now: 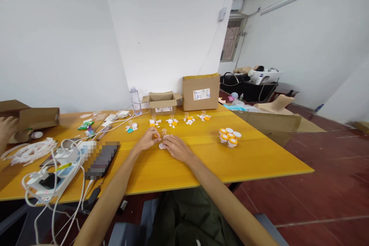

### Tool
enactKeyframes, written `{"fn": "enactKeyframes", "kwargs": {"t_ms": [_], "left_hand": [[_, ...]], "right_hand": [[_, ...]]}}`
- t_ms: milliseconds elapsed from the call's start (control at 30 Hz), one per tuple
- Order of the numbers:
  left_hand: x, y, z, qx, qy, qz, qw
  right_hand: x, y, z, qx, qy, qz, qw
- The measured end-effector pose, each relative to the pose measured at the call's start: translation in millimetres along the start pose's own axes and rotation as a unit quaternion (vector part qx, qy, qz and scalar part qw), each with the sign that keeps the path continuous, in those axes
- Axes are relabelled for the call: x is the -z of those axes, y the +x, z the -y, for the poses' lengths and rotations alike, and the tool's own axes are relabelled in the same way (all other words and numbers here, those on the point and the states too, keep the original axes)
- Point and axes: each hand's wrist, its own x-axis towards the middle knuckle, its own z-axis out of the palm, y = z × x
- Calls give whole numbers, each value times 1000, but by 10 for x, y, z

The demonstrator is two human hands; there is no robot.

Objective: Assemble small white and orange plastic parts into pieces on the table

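Nearest to us, our two forearms run out over the yellow table (259, 161), which fills most of the view. Behind it, against the white wall, stand a closed cardboard box (201, 92) and a smaller open box (163, 102), with a clear water bottle (135, 100) just to the left of them. On the left end lie another cardboard box (37, 117), a white power strip (54, 178) with tangled cables, a dark phone (104, 158) and a heap of white plastic strips (29, 150). Another person's hand (6, 128) shows at the left edge.

Our left hand (147, 139) has its fingers pressed together, pinching a small orange piece (155, 135). Our right hand (177, 148) lies loosely curled on the table, its fingertips at a small white disc (162, 146); we cannot tell whether it grips the disc. Both pieces sit mid-table, between the two hands. Just beyond them runs a row of small white-and-orange assemblies (172, 121), and to the right, well apart, a cluster of orange-capped little jars (229, 136). Nothing lies between our hands and either group.
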Motion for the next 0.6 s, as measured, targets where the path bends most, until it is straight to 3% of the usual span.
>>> {"fn": "enactKeyframes", "kwargs": {"t_ms": [133, 367, 600], "left_hand": [[-36, -8, 83, 8, 44, -9, 999], [-86, -10, 154, 19, 33, 5, 999], [-89, -8, 137, 19, 12, 11, 1000]], "right_hand": [[8, 2, 8, -45, -20, -8, 999], [48, 30, 33, -219, -81, 33, 972], [62, 46, 52, -209, -83, 87, 971]]}}
